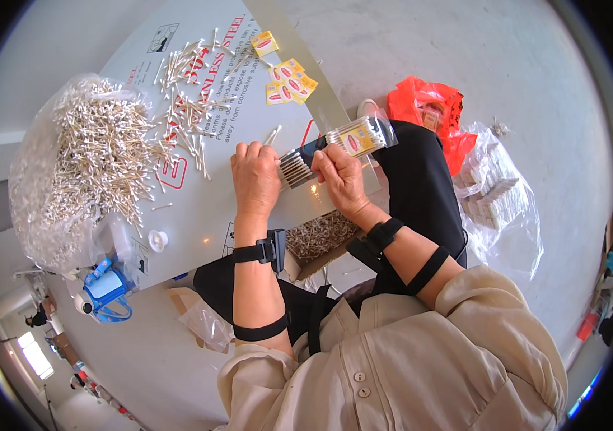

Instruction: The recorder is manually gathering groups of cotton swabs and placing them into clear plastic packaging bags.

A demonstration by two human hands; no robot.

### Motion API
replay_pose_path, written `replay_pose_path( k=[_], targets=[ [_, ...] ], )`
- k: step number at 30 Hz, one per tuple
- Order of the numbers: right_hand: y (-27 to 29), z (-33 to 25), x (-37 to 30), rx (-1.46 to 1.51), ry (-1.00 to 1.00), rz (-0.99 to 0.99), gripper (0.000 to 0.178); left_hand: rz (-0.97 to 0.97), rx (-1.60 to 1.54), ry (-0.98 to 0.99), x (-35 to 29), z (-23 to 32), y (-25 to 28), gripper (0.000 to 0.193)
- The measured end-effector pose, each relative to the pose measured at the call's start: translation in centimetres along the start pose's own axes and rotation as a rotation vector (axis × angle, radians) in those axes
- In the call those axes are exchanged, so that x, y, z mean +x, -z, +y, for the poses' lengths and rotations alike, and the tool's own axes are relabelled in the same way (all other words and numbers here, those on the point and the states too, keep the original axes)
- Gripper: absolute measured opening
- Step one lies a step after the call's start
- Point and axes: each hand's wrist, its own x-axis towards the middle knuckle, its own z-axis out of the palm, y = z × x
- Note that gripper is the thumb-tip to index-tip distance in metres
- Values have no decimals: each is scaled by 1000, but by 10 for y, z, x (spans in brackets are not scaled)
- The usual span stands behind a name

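Note:
Over the table's near right edge, a long clear plastic sleeve of cotton swabs [294, 169] stretches between my hands, slanting up to the right. A yellow label card [358, 138] shows inside its right part, in front of a row of swabs. My left hand [256, 178] is closed at the sleeve's left end, fingers curled in. Around the sleeve's middle my right hand [342, 174] is closed, its thumb pressed toward the fingers. Two loose swabs [273, 134] lie just beyond my left hand. Part of the sleeve is hidden behind both hands.
A big clear bag of loose swabs [98, 154] lies at left, with scattered swabs [184, 68] beside it. Yellow cards [292, 82] lie at the far edge. A blue-and-white bottle [105, 287] stands near left. A box of swabs [321, 237] sits below; a red bag [428, 108] rests at right.

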Motion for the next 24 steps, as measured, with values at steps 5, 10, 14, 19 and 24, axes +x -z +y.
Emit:
replay_pose_path(
  k=[5, 10, 14, 19, 24],
  targets=[
    [0, -4, -1, 19, -38, -19, 27, 61, -82, 18, -5, 3, 12, 12],
    [4, 1, 0, 38, -35, -15, 26, -156, -323, -3, -33, 4, 28, 10],
    [2, -2, -1, 26, -29, -20, 26, -121, -449, 101, -38, -1, 22, 9],
    [2, -2, 0, 39, -32, -26, 26, 151, -241, 258, -1, -15, -1, 10],
    [1, -4, -1, -2, -35, -25, 26, 71, -175, 252, 24, -20, -12, 10]
  ],
)
